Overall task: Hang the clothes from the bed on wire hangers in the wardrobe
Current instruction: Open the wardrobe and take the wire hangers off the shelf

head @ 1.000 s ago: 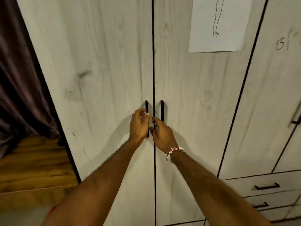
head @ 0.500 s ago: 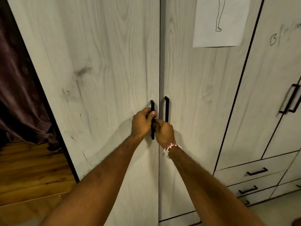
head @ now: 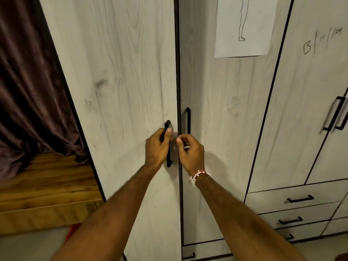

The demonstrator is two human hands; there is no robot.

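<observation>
Since the wardrobe (head: 122,72) must open, your left hand (head: 156,146) grips its left handle (head: 169,159); your right hand (head: 192,155) curls at its right handle (head: 188,119), hold unclear.

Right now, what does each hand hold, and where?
Left hand grips the left door handle at its upper half. Right hand curls by the right door handle, low down; grip unclear.

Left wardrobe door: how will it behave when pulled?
Likely stiff: the left door is a tall flat board. Probably swings, not slides: its edge seems proud of the right door. Grip should hold: left hand wraps its bar handle.
</observation>
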